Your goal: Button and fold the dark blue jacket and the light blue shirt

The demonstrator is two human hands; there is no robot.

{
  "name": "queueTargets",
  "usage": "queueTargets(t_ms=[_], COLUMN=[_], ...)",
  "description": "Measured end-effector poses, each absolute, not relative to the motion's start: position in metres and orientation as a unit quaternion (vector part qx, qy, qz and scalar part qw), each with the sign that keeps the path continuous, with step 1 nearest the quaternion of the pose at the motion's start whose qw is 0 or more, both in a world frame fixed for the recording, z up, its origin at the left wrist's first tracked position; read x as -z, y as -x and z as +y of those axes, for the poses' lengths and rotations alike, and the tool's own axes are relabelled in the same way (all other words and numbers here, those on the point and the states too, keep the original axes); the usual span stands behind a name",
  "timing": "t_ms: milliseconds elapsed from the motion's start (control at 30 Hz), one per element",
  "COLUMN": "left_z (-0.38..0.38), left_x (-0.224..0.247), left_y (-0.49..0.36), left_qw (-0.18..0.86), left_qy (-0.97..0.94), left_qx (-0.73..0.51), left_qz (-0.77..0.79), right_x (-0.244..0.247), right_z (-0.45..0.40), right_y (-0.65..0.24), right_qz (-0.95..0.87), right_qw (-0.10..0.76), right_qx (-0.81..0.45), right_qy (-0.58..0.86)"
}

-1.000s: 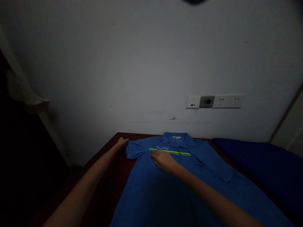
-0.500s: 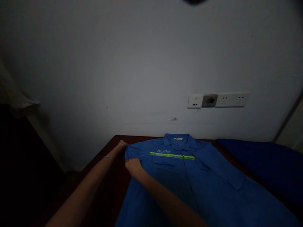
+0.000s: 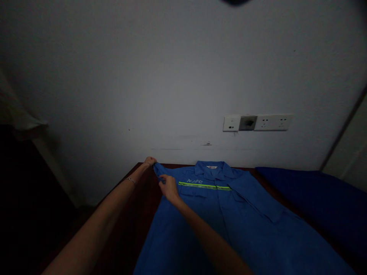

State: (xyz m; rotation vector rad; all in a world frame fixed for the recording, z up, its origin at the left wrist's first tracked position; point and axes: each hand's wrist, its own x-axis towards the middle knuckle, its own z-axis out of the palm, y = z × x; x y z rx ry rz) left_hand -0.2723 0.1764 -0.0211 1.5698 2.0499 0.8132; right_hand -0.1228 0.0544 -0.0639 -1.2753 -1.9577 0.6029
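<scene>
- Left hand (image 3: 150, 160) grips the shirt's sleeve (image 3: 162, 170) edge, apparently to tension it.
- Right hand (image 3: 169, 188) pinches nearer cloth, probably controlling the fold.
- Collar (image 3: 214, 170) lies wallward.

Hands, two on show, left hand (image 3: 150, 160) and right hand (image 3: 169, 188), lower centre | blue shirt (image 3: 206, 225), just one, bottom centre | dark blue cloth (image 3: 318, 198), one, lower right | chest letters (image 3: 194, 181), four! | grey wall plate (image 3: 248, 123), one, right of centre

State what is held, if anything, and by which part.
The left hand holds the blue shirt by one sleeve, at the far corner; whether the right hand grips it is unclear.
</scene>
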Motion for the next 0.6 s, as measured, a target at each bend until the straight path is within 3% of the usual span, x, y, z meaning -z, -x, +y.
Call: queueTargets(t_ms=[233, 400, 600], left_z=[0.191, 0.161, 0.125], left_x=[0.007, 0.043, 0.074], left_y=[0.176, 0.106, 0.073], left_qw=[0.169, 0.128, 0.128], left_qy=[-0.668, -0.824, -0.852], left_qx=[-0.27, -0.118, -0.078], left_qz=[0.673, 0.54, 0.503], right_x=[0.089, 0.102, 0.093], right_z=[0.038, 0.008, -0.021], right_y=[0.106, 0.094, 0.088], right_qz=[-0.388, -0.301, -0.274], right_qw=[0.51, 0.545, 0.526], right_qx=[-0.566, -0.661, -0.725], right_qy=[0.518, 0.418, 0.35])
